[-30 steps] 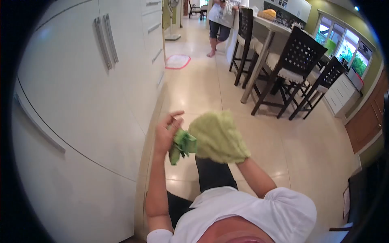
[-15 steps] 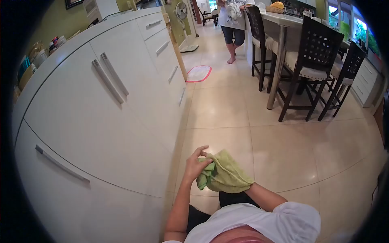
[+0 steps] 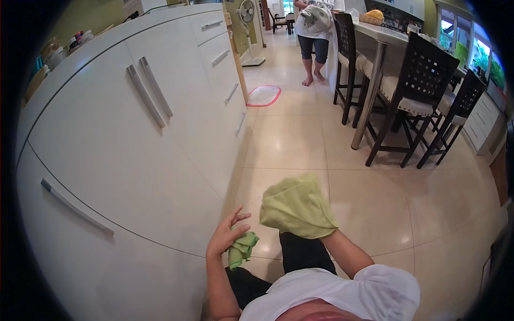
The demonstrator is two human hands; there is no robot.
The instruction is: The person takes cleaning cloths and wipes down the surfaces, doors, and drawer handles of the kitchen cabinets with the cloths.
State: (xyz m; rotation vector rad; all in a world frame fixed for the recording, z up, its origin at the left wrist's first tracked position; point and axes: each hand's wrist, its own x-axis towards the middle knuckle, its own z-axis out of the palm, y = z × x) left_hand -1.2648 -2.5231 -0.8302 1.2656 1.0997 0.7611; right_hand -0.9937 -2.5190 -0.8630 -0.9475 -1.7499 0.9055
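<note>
My left hand (image 3: 227,234) is at the lower middle, close to the white cabinet front. Some of its fingers stretch upward, while the thumb and palm hold a small crumpled green cloth (image 3: 243,249) that hangs down. A larger yellow-green cloth (image 3: 299,206) covers my right hand completely, like a mitt, up to the wrist. Below it my right forearm (image 3: 350,253) shows. The fingers inside are hidden, so their pose cannot be made out. The two cloths are apart, above the floor and my dark-clothed legs.
White cabinets (image 3: 107,139) with metal handles line the left side. A pink-edged mat (image 3: 264,96) lies on the tiled floor (image 3: 284,139). Dark high chairs (image 3: 428,75) stand at a counter (image 3: 383,35) on the right. Ahead, a person (image 3: 313,48) holds a bundled cloth; a fan (image 3: 246,13) stands behind.
My hands have moved apart: the left went left and slightly down with the small green cloth. The larger cloth on my right hand rose and now looks fuller. The person ahead has shifted their feet.
</note>
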